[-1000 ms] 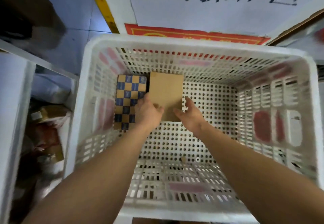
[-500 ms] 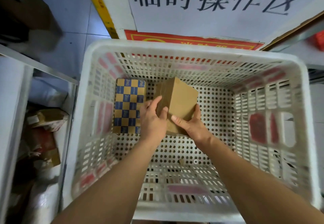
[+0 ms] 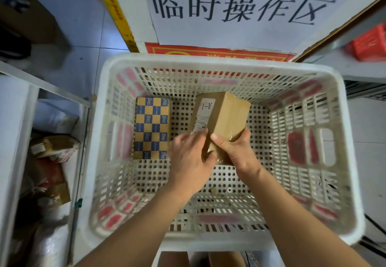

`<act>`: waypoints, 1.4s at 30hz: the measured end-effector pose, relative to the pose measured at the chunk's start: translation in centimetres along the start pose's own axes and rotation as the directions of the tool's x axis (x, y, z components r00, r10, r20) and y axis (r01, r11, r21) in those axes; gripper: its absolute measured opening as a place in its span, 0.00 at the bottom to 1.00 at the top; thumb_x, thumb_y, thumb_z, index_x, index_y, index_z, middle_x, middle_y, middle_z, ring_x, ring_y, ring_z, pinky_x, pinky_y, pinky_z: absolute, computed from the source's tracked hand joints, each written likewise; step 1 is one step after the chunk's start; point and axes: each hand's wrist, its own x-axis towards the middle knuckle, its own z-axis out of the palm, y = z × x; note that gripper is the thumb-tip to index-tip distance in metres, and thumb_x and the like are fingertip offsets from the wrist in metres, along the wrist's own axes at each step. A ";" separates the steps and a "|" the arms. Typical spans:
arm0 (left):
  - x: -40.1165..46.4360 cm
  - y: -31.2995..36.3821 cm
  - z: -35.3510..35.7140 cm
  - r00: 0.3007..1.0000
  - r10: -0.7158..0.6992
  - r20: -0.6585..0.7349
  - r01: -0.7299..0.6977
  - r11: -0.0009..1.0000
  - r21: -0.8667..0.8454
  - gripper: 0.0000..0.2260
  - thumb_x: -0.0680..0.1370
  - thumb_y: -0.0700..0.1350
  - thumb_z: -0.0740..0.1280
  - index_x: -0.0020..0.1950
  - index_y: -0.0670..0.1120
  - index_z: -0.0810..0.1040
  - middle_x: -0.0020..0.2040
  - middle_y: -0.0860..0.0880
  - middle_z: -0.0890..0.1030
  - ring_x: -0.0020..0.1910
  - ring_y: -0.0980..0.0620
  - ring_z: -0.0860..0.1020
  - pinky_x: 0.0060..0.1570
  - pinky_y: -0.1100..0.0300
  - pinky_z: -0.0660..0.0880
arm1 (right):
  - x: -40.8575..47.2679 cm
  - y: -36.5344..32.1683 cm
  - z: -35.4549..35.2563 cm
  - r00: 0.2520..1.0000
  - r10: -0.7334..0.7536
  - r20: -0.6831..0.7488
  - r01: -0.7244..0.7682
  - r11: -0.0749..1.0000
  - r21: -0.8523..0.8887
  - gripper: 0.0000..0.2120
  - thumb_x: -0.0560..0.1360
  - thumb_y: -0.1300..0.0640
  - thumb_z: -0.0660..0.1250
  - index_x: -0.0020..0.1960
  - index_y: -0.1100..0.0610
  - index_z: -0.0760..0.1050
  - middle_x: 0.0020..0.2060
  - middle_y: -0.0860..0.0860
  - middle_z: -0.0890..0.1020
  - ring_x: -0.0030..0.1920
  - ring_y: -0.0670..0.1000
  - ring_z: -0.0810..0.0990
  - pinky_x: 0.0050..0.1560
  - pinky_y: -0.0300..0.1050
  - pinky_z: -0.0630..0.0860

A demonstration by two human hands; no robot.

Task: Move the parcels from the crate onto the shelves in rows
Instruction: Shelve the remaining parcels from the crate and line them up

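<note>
I hold the brown parcel (image 3: 221, 120) in both hands, tilted on end above the crate (image 3: 208, 61) floor so its A-1 label faces up and it can clear the walls. My left hand (image 3: 189, 162) wraps fingers round the near left edge; my right hand (image 3: 234, 151) clasps the near right corner. Inside the crate, one checkered parcel (image 3: 152, 127) lies flat at the left wall. The shelves (image 3: 48, 84) stand just left, holding other packages.

A white sign (image 3: 240, 9) with large black handwritten characters lies at the far side; a red banner (image 3: 219, 52) shows just below it, a yellow strip (image 3: 117, 11) to its left, and a red basket (image 3: 368, 44) far right
</note>
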 end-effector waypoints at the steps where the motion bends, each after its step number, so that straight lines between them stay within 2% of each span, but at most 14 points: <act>1: -0.1 0.2 -0.4 0.999 0.042 0.016 -0.042 0.999 0.018 0.28 0.81 0.63 0.62 0.79 0.57 0.65 0.76 0.58 0.72 0.78 0.46 0.64 0.77 0.41 0.59 | -0.1 0.1 0.0 0.998 -0.038 -0.049 0.037 0.999 -0.011 0.45 0.63 0.51 0.88 0.71 0.52 0.67 0.62 0.54 0.84 0.62 0.56 0.85 0.60 0.61 0.84; 4: -0.7 1.0 -1.2 0.990 0.063 0.122 -0.057 0.997 -0.053 0.29 0.81 0.62 0.62 0.81 0.58 0.62 0.75 0.57 0.67 0.79 0.47 0.59 0.79 0.37 0.57 | -0.1 -0.3 -0.1 0.993 0.026 -0.118 -0.032 0.999 -0.043 0.51 0.60 0.43 0.89 0.73 0.48 0.62 0.65 0.52 0.81 0.62 0.54 0.84 0.59 0.60 0.84; 7: -0.8 1.7 -2.4 0.975 -0.029 0.219 0.085 0.965 -0.248 0.31 0.82 0.60 0.65 0.83 0.56 0.59 0.73 0.56 0.63 0.73 0.54 0.65 0.75 0.45 0.67 | -0.5 -0.4 -0.2 0.991 0.134 -0.032 -0.135 0.989 -0.065 0.40 0.68 0.42 0.83 0.71 0.45 0.64 0.62 0.53 0.82 0.58 0.56 0.86 0.50 0.62 0.87; 12: 0.5 -0.3 -4.9 0.902 -0.360 0.238 0.430 0.807 -0.406 0.43 0.79 0.66 0.67 0.85 0.60 0.45 0.85 0.55 0.45 0.84 0.47 0.49 0.81 0.40 0.54 | -1.2 -0.2 -1.8 0.958 0.253 0.138 -0.261 0.964 0.041 0.33 0.76 0.40 0.75 0.77 0.43 0.68 0.66 0.53 0.84 0.65 0.59 0.83 0.64 0.67 0.80; 15: 1.3 -1.1 -6.8 0.946 -0.269 0.179 0.320 0.859 -0.399 0.50 0.73 0.66 0.74 0.84 0.62 0.43 0.85 0.61 0.41 0.85 0.51 0.45 0.81 0.41 0.51 | -1.7 -2.7 -3.2 0.938 0.228 0.263 -0.168 0.958 -0.231 0.43 0.71 0.42 0.80 0.81 0.40 0.63 0.68 0.49 0.81 0.65 0.56 0.84 0.66 0.62 0.80; 18: 2.7 -0.2 -8.4 0.964 0.022 0.264 -0.027 1.000 0.016 0.58 0.68 0.60 0.81 0.84 0.64 0.42 0.83 0.65 0.37 0.83 0.54 0.38 0.80 0.41 0.41 | -1.0 -6.6 -2.8 0.898 0.199 0.393 0.225 0.559 -0.798 0.55 0.64 0.38 0.80 0.84 0.40 0.54 0.69 0.45 0.73 0.66 0.53 0.77 0.69 0.54 0.74; 20: 3.5 0.6 -8.5 0.906 0.068 0.418 -0.153 0.973 0.172 0.61 0.65 0.60 0.82 0.84 0.62 0.41 0.84 0.61 0.38 0.83 0.53 0.37 0.80 0.43 0.37 | -0.8 -8.4 -1.4 0.860 0.177 0.479 0.436 0.233 -0.869 0.56 0.62 0.33 0.79 0.83 0.39 0.56 0.70 0.43 0.73 0.68 0.51 0.73 0.74 0.57 0.66; 21: 3.7 0.7 -8.3 0.879 0.057 0.473 -0.166 0.967 0.192 0.63 0.64 0.60 0.83 0.85 0.59 0.40 0.85 0.58 0.41 0.84 0.52 0.39 0.80 0.43 0.40 | -0.5 -9.1 -0.8 0.843 0.194 0.502 0.461 0.223 -0.859 0.55 0.61 0.34 0.80 0.81 0.39 0.57 0.69 0.41 0.75 0.68 0.50 0.74 0.75 0.56 0.65; 24: 4.4 0.5 -7.9 0.848 -0.037 0.529 -0.039 0.990 0.133 0.65 0.62 0.60 0.85 0.85 0.56 0.42 0.86 0.52 0.48 0.84 0.48 0.45 0.82 0.44 0.49 | 0.1 -9.8 0.0 0.811 0.249 0.529 0.422 0.376 -0.825 0.52 0.60 0.35 0.83 0.77 0.40 0.63 0.65 0.40 0.78 0.65 0.48 0.77 0.73 0.54 0.71; 27: 4.6 -1.4 -7.9 0.866 -0.181 0.466 0.200 0.980 0.010 0.59 0.61 0.60 0.84 0.83 0.64 0.51 0.79 0.51 0.64 0.78 0.43 0.63 0.74 0.38 0.67 | 0.4 -8.4 -0.4 0.869 -0.173 0.463 0.493 0.237 -0.837 0.45 0.65 0.32 0.79 0.77 0.44 0.66 0.70 0.45 0.74 0.71 0.51 0.71 0.77 0.62 0.67; 29: 4.0 -3.5 -7.4 0.869 -0.283 0.406 0.418 0.859 -0.296 0.52 0.62 0.61 0.84 0.80 0.64 0.59 0.67 0.53 0.77 0.63 0.49 0.79 0.60 0.46 0.81 | -0.3 -7.1 -0.7 0.928 -0.317 0.195 0.329 0.457 -0.826 0.50 0.69 0.34 0.77 0.83 0.48 0.58 0.79 0.51 0.65 0.78 0.55 0.63 0.81 0.63 0.60; 32: 2.0 -4.6 -6.7 0.825 -0.379 0.420 0.565 0.574 -0.593 0.49 0.61 0.70 0.81 0.78 0.66 0.64 0.63 0.58 0.84 0.60 0.51 0.83 0.59 0.44 0.82 | -1.4 -5.4 -0.5 0.989 0.096 0.110 -0.044 0.916 -0.398 0.55 0.70 0.34 0.78 0.85 0.43 0.49 0.83 0.54 0.61 0.80 0.59 0.65 0.77 0.69 0.65; 38: -1.2 -1.7 -6.9 0.849 -0.381 0.365 0.527 0.584 -0.617 0.31 0.79 0.73 0.59 0.81 0.67 0.59 0.70 0.63 0.75 0.63 0.57 0.72 0.72 0.48 0.66 | -2.9 -3.9 0.0 0.922 0.203 0.329 -0.142 0.969 -0.201 0.25 0.84 0.49 0.67 0.79 0.45 0.67 0.66 0.48 0.84 0.66 0.54 0.83 0.67 0.66 0.78; 42: -2.9 -1.1 -8.4 0.857 -0.413 0.309 0.500 0.519 -0.693 0.36 0.78 0.71 0.64 0.83 0.66 0.56 0.75 0.63 0.71 0.71 0.55 0.72 0.76 0.42 0.66 | -5.0 -5.6 0.5 0.932 0.147 0.331 -0.081 0.975 -0.206 0.21 0.85 0.50 0.65 0.77 0.44 0.69 0.65 0.44 0.84 0.64 0.50 0.84 0.62 0.57 0.83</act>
